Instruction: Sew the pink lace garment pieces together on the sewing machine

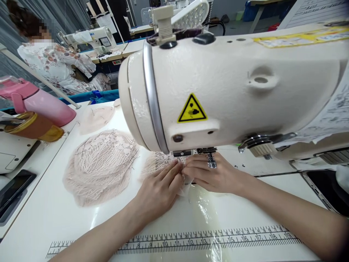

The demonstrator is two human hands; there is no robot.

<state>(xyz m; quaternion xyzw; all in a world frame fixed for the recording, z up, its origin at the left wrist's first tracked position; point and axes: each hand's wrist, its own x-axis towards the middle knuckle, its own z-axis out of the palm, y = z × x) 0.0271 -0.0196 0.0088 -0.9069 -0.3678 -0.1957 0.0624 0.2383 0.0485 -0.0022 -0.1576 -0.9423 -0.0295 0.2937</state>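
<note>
A cream sewing machine head [231, 83] fills the upper middle of the head view. Under its needle end lies a small piece of pale lace fabric [159, 162]. My left hand [159, 187] lies on the lace with fingers together and pressed flat, fingertips at the presser foot. My right hand [209, 176] rests just right of it, fingers curled and pinching the fabric edge below the needle bar [211, 160]. The fingertips of both hands touch. A sheer strip of fabric [203, 214] trails from under the hands toward me.
A pile of pale pink lace pieces [100, 165] lies on the white table [54, 214] to the left. A printed ruler [191, 242] runs along the front edge. A pink bottle [40, 103] and a phone [13, 189] sit far left. A seated person [54, 62] works behind.
</note>
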